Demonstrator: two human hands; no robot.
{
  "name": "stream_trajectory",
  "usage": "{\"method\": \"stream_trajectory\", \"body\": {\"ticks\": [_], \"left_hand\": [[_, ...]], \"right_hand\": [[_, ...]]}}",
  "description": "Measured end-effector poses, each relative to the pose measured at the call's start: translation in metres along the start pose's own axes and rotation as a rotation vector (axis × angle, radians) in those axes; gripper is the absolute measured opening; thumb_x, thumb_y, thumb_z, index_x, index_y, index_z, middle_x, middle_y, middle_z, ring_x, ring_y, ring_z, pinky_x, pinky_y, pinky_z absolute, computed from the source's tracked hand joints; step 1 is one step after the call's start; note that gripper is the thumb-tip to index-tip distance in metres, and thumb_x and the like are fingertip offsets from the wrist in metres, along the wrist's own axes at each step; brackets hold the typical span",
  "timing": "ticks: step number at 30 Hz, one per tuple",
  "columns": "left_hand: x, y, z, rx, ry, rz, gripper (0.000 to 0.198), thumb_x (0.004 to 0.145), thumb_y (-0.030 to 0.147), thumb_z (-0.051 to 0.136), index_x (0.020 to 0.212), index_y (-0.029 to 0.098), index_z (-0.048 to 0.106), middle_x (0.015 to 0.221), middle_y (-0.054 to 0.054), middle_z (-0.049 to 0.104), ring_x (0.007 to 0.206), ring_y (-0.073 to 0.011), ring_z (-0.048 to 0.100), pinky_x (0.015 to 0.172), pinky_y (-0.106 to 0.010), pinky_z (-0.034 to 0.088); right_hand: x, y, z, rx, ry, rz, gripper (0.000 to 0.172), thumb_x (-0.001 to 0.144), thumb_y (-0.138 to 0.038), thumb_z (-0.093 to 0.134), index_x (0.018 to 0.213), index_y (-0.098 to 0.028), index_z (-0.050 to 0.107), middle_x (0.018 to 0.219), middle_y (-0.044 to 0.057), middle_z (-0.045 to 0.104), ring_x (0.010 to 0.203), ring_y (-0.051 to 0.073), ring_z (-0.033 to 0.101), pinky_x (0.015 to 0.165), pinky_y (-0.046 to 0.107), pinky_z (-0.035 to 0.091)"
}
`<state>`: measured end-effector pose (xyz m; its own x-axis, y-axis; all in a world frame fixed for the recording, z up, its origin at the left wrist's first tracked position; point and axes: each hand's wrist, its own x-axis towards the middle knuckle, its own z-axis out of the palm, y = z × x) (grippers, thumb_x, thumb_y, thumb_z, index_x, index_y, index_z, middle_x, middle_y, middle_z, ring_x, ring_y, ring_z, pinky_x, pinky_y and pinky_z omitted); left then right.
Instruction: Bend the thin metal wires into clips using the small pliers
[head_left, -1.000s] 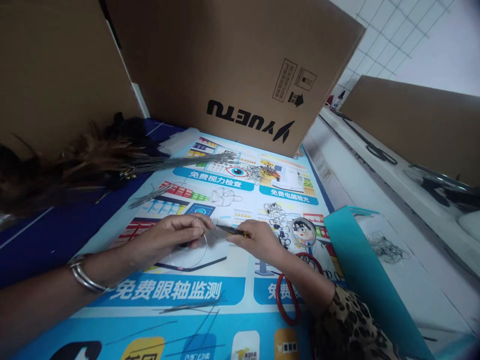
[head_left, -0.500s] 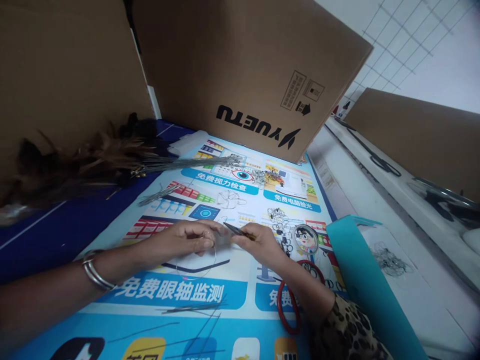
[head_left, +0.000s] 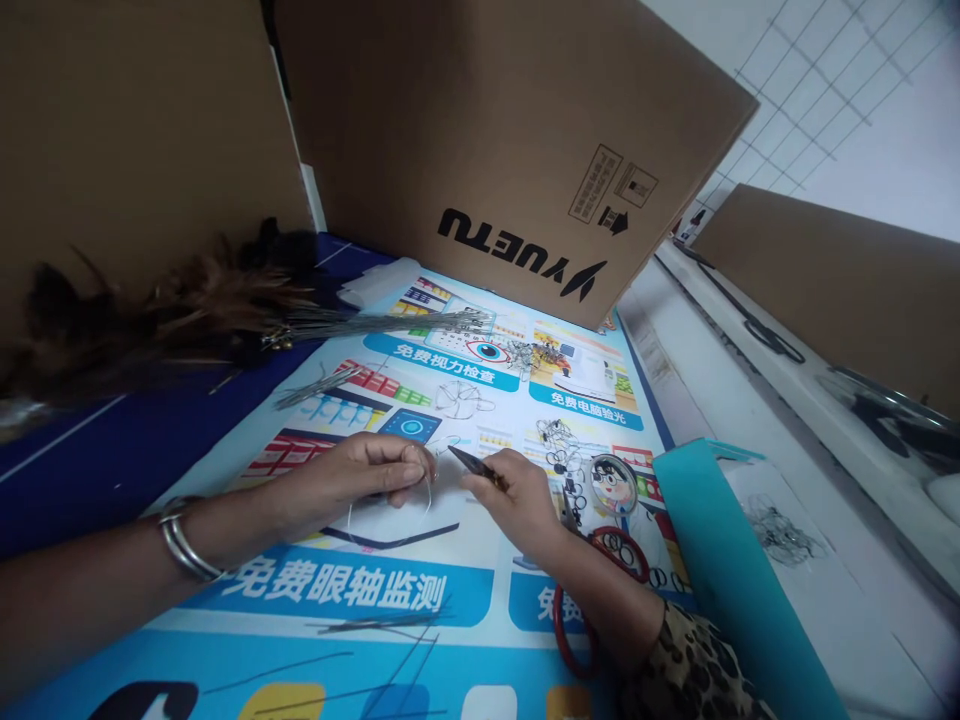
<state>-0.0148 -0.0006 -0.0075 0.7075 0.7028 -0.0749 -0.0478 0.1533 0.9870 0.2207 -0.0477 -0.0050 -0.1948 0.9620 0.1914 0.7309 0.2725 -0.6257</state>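
Observation:
A thin wire loop point(head_left: 430, 497) is pinched between the thumb and fingers of my left hand point(head_left: 386, 467), and its curve hangs below the fingers over the printed sheet. My right hand point(head_left: 521, 500) is wrapped round a pair of pliers point(head_left: 472, 463) with dark pointed jaws. The jaws point left toward the wire's upper end, close to my left fingertips; I cannot tell whether they touch it. Red-handled scissors point(head_left: 576, 640) lie partly beneath my right forearm. Above the hands a round coil of thin wire point(head_left: 459, 399) rests on the sheet.
Bundled straight wires point(head_left: 390, 323) lie at the back left beside brown feathers point(head_left: 202, 300). Small black rings and wire pieces point(head_left: 555, 435) lie near a clear round container point(head_left: 613, 484). A teal box point(head_left: 739, 580) stands right; a large carton point(head_left: 510, 150) closes off the back.
My left hand has shifted slightly up and its fingers have closed more tightly on the wire. The plier tips sit a little apart from the left fingers. The view has shifted slightly.

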Motion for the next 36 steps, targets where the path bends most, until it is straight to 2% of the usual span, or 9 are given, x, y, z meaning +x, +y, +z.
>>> {"method": "stream_trajectory", "body": {"ticks": [4, 9, 12, 17, 22, 27, 31, 36], "left_hand": [[-0.002, -0.008, -0.003, -0.148, 0.026, -0.066, 0.022, 0.088, 0.039, 0.065, 0.088, 0.017, 0.068, 0.064, 0.001, 0.055, 0.062, -0.012, 0.045, 0.058, -0.023, 0.033], [-0.003, -0.012, -0.002, -0.202, 0.065, -0.087, 0.02, 0.09, 0.037, 0.064, 0.093, 0.018, 0.067, 0.067, 0.001, 0.055, 0.064, -0.0118, 0.045, 0.06, -0.024, 0.033], [-0.003, -0.011, 0.003, -0.169, 0.078, -0.074, 0.023, 0.092, 0.039, 0.061, 0.087, 0.017, 0.067, 0.066, 0.001, 0.054, 0.065, -0.0131, 0.045, 0.063, -0.026, 0.036], [-0.001, -0.011, 0.006, -0.121, 0.06, -0.07, 0.032, 0.09, 0.043, 0.062, 0.072, 0.016, 0.061, 0.065, 0.001, 0.053, 0.061, -0.0126, 0.043, 0.057, -0.026, 0.034], [0.0, -0.009, 0.005, -0.07, 0.024, -0.046, 0.032, 0.091, 0.041, 0.061, 0.071, 0.016, 0.06, 0.063, 0.001, 0.052, 0.062, -0.0126, 0.044, 0.058, -0.025, 0.034], [0.0, -0.004, 0.007, 0.139, 0.051, 0.035, 0.034, 0.091, 0.041, 0.059, 0.067, 0.017, 0.06, 0.071, 0.0, 0.056, 0.07, -0.0141, 0.05, 0.065, -0.026, 0.039], [-0.001, -0.006, 0.005, 0.219, 0.124, 0.055, 0.026, 0.089, 0.042, 0.061, 0.082, 0.018, 0.066, 0.074, 0.001, 0.058, 0.071, -0.0147, 0.053, 0.064, -0.025, 0.04], [-0.002, -0.009, 0.003, 0.196, 0.141, 0.02, 0.029, 0.089, 0.045, 0.06, 0.077, 0.018, 0.064, 0.072, 0.001, 0.057, 0.07, -0.0145, 0.052, 0.062, -0.024, 0.04]], "right_hand": [[-0.003, 0.003, 0.001, -0.08, 0.03, -0.05, 0.025, 0.09, -0.04, 0.064, 0.077, -0.019, 0.062, 0.074, 0.001, 0.059, 0.075, 0.015, 0.056, 0.066, 0.024, 0.039], [-0.005, 0.004, -0.001, -0.315, 0.085, -0.155, 0.03, 0.092, -0.046, 0.059, 0.082, -0.018, 0.065, 0.08, 0.006, 0.065, 0.081, 0.019, 0.058, 0.072, 0.028, 0.04], [-0.005, 0.001, -0.004, -0.43, 0.114, -0.234, 0.034, 0.095, -0.047, 0.054, 0.081, -0.018, 0.064, 0.079, 0.007, 0.065, 0.079, 0.019, 0.056, 0.071, 0.029, 0.039], [-0.006, -0.003, -0.006, -0.557, 0.117, -0.287, 0.031, 0.094, -0.044, 0.057, 0.076, -0.018, 0.063, 0.076, 0.006, 0.063, 0.076, 0.02, 0.053, 0.069, 0.031, 0.036], [-0.003, -0.001, -0.005, -0.432, 0.014, -0.183, 0.028, 0.092, -0.043, 0.061, 0.079, -0.018, 0.063, 0.082, 0.006, 0.065, 0.08, 0.019, 0.056, 0.07, 0.028, 0.037], [0.001, -0.003, -0.008, -0.153, -0.138, -0.044, 0.031, 0.092, -0.042, 0.062, 0.071, -0.019, 0.057, 0.072, 0.0, 0.059, 0.071, 0.013, 0.054, 0.063, 0.023, 0.034], [0.002, -0.005, -0.012, -0.085, -0.155, 0.001, 0.035, 0.091, -0.043, 0.061, 0.068, -0.019, 0.054, 0.069, -0.002, 0.055, 0.068, 0.012, 0.052, 0.06, 0.023, 0.032], [0.002, -0.002, -0.012, -0.092, -0.103, 0.017, 0.031, 0.09, -0.04, 0.063, 0.069, -0.019, 0.055, 0.07, -0.002, 0.054, 0.069, 0.012, 0.051, 0.061, 0.023, 0.031]]}}
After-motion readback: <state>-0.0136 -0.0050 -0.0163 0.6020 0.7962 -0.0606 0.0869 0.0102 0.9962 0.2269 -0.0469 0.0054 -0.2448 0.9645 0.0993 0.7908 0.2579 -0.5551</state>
